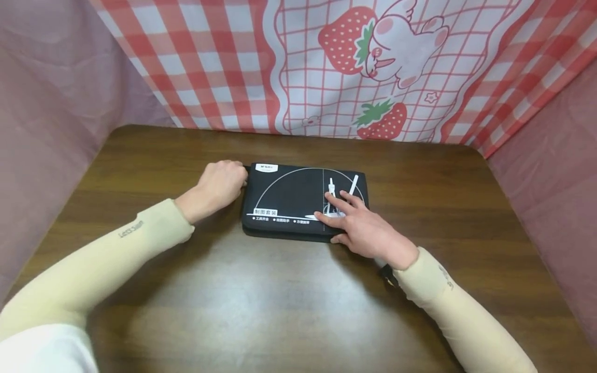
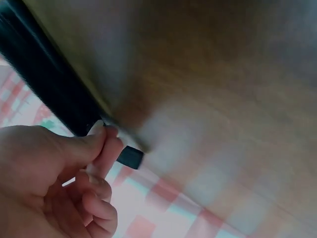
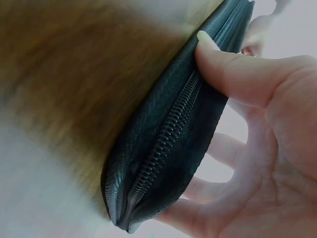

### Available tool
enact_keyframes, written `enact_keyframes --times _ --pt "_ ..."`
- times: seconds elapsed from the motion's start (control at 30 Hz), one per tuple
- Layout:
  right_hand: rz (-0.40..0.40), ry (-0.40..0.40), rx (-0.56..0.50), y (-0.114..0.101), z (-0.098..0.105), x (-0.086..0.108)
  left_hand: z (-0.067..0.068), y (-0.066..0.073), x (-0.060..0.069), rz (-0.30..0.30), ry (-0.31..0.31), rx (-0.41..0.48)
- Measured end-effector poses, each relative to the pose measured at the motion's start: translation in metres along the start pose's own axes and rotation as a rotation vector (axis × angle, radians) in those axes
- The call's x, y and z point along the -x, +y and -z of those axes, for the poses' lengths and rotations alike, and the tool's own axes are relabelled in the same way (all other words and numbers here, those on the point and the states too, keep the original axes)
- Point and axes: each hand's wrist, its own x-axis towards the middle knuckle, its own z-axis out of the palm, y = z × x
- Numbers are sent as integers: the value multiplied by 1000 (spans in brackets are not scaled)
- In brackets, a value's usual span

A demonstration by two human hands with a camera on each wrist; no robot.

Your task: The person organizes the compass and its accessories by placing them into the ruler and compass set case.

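A black zippered drawing-set case (image 1: 289, 194) lies flat on the table, white compass and ruler artwork on its cover. At its left end, my left hand (image 1: 221, 181) pinches between thumb and forefinger by the case's corner; a small black tab (image 2: 130, 157) sticks out past those fingers. What exactly they pinch is partly hidden. My right hand (image 1: 364, 225) holds the case's near right corner, fingers spread over the cover. In the right wrist view the thumb (image 3: 233, 69) presses the side along the zipper (image 3: 163, 136), whose teeth there look closed.
The case stands mid-table on a brown wooden tabletop (image 1: 224, 305). A red-and-white checked cloth (image 1: 210, 62) with strawberries hangs behind the far edge. Pink cloth hangs at both sides (image 1: 51, 103). A dark wrist device (image 1: 388, 274) shows under the right cuff.
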Motion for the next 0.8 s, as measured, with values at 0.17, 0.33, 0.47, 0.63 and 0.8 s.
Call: enact_keyframes --times 0.17,0.33,0.47,0.63,0.8 --pt "18 6 0 -1 0 -1 -2 -8 -13 38 -13 19" --pt "23 1 11 -1 1 -3 -2 -12 -17 53 -12 25" --pt "23 -2 18 0 2 -5 -2 -13 -17 64 -20 30" --pt "22 0 11 0 1 -4 -2 -12 -14 62 -21 4" --pt "15 -2 -15 3 -2 5 4 1 -3 37 41 -33"
